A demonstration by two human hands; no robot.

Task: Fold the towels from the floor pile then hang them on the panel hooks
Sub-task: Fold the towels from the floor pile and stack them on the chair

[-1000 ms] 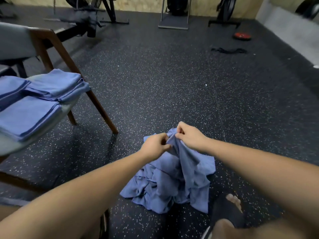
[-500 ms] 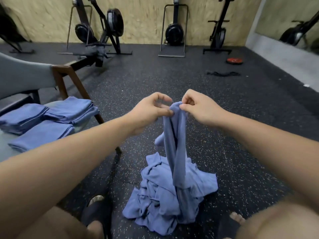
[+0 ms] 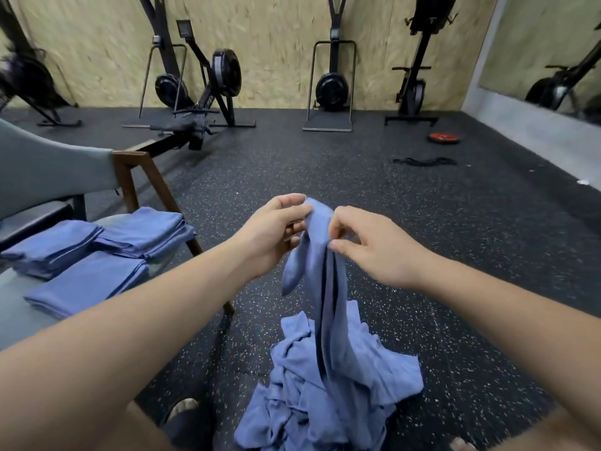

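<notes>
So the towel [image 3: 325, 281] is up off the floor pile [image 3: 328, 395] now, tail still touching it. Left hand [image 3: 271, 234] and right hand [image 3: 374, 247] both pinching its top edge, next spreading it to fold.

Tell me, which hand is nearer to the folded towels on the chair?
Left. The left hand is beside the folded towels, just to their right; the right hand is farther right, past the lifted towel.

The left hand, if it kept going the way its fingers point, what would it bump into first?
The left hand points rightward and already pinches the hanging blue cloth towel. Just past that fold, it would probably meet the right hand's fingers, though depth is unclear.
</notes>
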